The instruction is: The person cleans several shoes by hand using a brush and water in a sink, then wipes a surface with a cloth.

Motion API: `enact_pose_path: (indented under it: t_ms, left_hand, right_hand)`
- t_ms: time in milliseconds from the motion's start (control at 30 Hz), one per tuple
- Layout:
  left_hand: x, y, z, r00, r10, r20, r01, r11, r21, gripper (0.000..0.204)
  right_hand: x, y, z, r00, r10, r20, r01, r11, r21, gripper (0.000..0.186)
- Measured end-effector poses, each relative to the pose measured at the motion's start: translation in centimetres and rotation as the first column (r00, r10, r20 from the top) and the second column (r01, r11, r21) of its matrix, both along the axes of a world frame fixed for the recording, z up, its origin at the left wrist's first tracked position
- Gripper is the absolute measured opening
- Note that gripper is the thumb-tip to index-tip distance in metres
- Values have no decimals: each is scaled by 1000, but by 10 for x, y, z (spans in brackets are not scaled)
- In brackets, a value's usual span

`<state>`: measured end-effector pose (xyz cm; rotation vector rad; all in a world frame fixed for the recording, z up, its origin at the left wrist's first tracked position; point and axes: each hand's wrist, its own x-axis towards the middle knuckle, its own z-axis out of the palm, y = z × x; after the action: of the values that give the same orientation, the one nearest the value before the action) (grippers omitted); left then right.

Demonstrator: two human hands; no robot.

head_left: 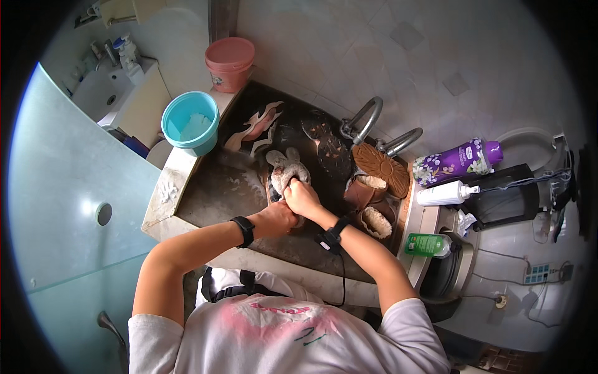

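While both forearms reach in from the lower edge, the right hand is curled tightly over the fluffy, bunny-eared slipper, gripping it near its middle. The left hand is closed around the near end of the same slipper, just below the right one and touching it; its fingertips are hidden. The pale slipper lies in the middle of the dark, wet basin, its ears pointing toward the back wall.

On the basin's left corner ledge stands an open turquoise bucket, with something pale at its bottom that is too unclear to name. Behind it, in the far corner, is a pink bucket with its lid on. Along the right side lie a purple bottle with a floral print, a white spray bottle and, nearest the person, a translucent green bottle. In the basin's right part, two brown shoes show fleecy cream linings, beside a brown, ridged sole. Two curved metal taps reach over the basin's far edge.
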<state>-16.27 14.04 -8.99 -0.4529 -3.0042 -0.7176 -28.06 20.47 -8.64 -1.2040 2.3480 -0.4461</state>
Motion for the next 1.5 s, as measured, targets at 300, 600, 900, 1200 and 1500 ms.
enact_pose_path:
  t_ms: [300, 600, 900, 1200, 1500]
  left_hand:
    - [-1, -1, -6, 999, -16, 43, 15, 1000, 23, 17]
    - [2, -1, -15, 999, 11, 38, -10, 1000, -11, 25]
    - [3, 6, -29, 999, 39, 33, -34, 987, -157, 20]
    - [2, -2, -20, 999, -18, -49, 15, 998, -60, 20]
    - [5, -5, -13, 983, -11, -185, 38, 989, 141, 27]
  right_hand:
    - [-20, 24, -16, 892, 21, 451, 90, 971, -223, 23]
    - [13, 47, 38, 434, -159, 887, 371, 929, -15, 22]
    - [9, 0, -8, 493, -281, 824, 513, 858, -14, 18]
    - [-4, -5, -24, 813, -205, 545, 358, 914, -190, 19]
    - [4, 54, 26, 899, 107, 425, 8, 966, -259, 20]
